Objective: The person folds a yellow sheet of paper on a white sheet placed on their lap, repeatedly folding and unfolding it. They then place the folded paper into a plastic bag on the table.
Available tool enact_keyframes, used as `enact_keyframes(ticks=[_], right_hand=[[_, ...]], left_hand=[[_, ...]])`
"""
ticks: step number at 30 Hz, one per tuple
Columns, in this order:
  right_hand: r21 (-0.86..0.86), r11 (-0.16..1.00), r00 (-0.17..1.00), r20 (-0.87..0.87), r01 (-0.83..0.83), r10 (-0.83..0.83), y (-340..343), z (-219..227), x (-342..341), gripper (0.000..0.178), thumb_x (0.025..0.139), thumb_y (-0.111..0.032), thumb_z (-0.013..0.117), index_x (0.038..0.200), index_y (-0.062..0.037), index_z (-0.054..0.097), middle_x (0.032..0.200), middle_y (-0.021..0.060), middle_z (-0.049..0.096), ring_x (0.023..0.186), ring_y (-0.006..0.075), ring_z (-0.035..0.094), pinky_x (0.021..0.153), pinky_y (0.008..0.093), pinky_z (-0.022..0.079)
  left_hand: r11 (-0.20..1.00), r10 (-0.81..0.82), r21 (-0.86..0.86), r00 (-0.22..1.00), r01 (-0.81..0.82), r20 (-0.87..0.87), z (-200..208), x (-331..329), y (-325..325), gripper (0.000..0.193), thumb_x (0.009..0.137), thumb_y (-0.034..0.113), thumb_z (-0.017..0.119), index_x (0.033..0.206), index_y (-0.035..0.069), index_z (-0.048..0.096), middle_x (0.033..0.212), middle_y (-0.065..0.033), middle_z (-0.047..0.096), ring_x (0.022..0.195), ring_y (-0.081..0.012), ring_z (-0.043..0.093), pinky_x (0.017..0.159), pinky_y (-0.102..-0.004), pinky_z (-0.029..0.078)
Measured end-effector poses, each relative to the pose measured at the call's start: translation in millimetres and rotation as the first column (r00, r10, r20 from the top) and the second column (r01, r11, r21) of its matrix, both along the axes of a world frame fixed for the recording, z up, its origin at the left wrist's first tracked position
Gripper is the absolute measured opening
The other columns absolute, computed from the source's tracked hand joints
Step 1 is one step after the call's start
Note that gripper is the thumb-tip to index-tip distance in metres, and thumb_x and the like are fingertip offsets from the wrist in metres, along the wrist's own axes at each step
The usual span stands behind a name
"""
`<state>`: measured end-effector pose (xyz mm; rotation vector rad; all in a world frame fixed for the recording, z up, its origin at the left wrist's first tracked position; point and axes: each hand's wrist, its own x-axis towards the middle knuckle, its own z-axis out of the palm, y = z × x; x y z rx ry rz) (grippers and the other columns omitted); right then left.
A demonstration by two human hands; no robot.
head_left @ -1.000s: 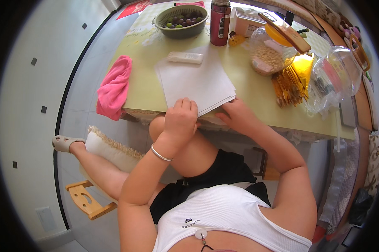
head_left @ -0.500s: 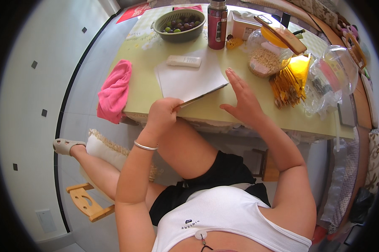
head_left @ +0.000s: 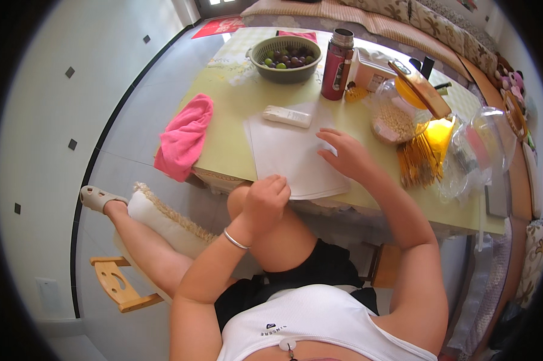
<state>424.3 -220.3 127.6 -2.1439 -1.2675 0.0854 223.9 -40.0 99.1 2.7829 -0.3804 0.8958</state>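
A small stack of white paper sheets lies on the table, its near corner at the front edge. My left hand is closed at the near left corner of the stack, with thumb and fingertips pinched on the paper. My right hand hovers by the right side of the sheets, fingers stretched out and thumb apart, holding nothing. A white oblong packet rests across the far end of the paper.
A pink cloth hangs over the table's left edge. Farther back are a grey-green basket of grapes and a red thermos flask. To the right stand a clear jar, gold packets and a clear plastic bag.
My left hand has moved right and nearer with the paper corner, and the sheets now lie turned and flatter. My right hand has shifted over their right side. The view has tilted.
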Motion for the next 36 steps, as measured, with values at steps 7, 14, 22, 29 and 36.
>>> enact_keyframes(ticks=[7, 14, 22, 29, 36], right_hand=[[-0.041, 0.998, 0.951, 0.307, 0.04, -0.025, 92, -27, 52, 0.037, 0.086, -0.015, 0.066, 0.122, -0.0046, 0.064, 0.124, 0.0153, 0.066, 0.114, 0.0346, 0.061, 0.099, 0.042, 0.048], [-0.007, 0.997, 0.96, 0.267, -0.082, 0.081, 127, -31, 87, 0.035, 0.081, -0.005, 0.063, 0.116, -0.0058, 0.067, 0.112, 0.0116, 0.07, 0.111, 0.0327, 0.062, 0.097, 0.042, 0.049], [0.058, 0.99, 0.975, 0.189, -0.126, 0.113, 83, -28, 55, 0.04, 0.084, -0.01, 0.07, 0.123, -0.0052, 0.065, 0.132, 0.0155, 0.062, 0.121, 0.0343, 0.057, 0.102, 0.0415, 0.048], [-0.193, 0.889, 0.909, -0.062, -0.415, 0.411, 7, 21, 4, 0.051, 0.075, -0.021, 0.082, 0.121, -0.0061, 0.065, 0.133, 0.0126, 0.06, 0.123, 0.0315, 0.054, 0.102, 0.0405, 0.047], [-0.328, 0.878, 0.908, 0.113, -0.35, 0.404, 8, 31, -13, 0.035, 0.069, -0.017, 0.078, 0.101, -0.0056, 0.065, 0.114, 0.0112, 0.061, 0.114, 0.0303, 0.056, 0.092, 0.0395, 0.049]], left_hand=[[0.997, 0.059, -0.052, 0.996, -0.055, 0.069, -5, -8, -5, 0.022, 0.075, 0.001, 0.061, 0.096, -0.002, 0.069, 0.107, -0.0161, 0.071, 0.104, -0.0315, 0.068, 0.084, -0.0412, 0.053], [0.99, 0.072, -0.123, 0.996, -0.066, 0.049, -5, -13, 2, 0.025, 0.074, -0.001, 0.06, 0.097, 0.0, 0.069, 0.108, -0.012, 0.072, 0.108, -0.0294, 0.067, 0.088, -0.0408, 0.051], [0.95, 0.073, -0.307, 0.997, -0.063, 0.022, 4, -19, 6, 0.033, 0.063, -0.003, 0.066, 0.095, 0.003, 0.072, 0.105, -0.0115, 0.072, 0.105, -0.03, 0.067, 0.09, -0.0407, 0.052], [0.889, -0.108, -0.452, 0.993, 0.073, -0.052, 5, -7, 10, 0.026, 0.076, 0.013, 0.073, 0.1, 0.001, 0.073, 0.104, -0.013, 0.072, 0.102, -0.0334, 0.067, 0.091, -0.0439, 0.051], [0.739, -0.133, -0.672, 0.987, 0.04, -0.087, 8, 20, 45, 0.033, 0.097, 0.03, 0.064, 0.104, -0.001, 0.074, 0.106, -0.0145, 0.073, 0.117, -0.0302, 0.061, 0.102, -0.0401, 0.045]])
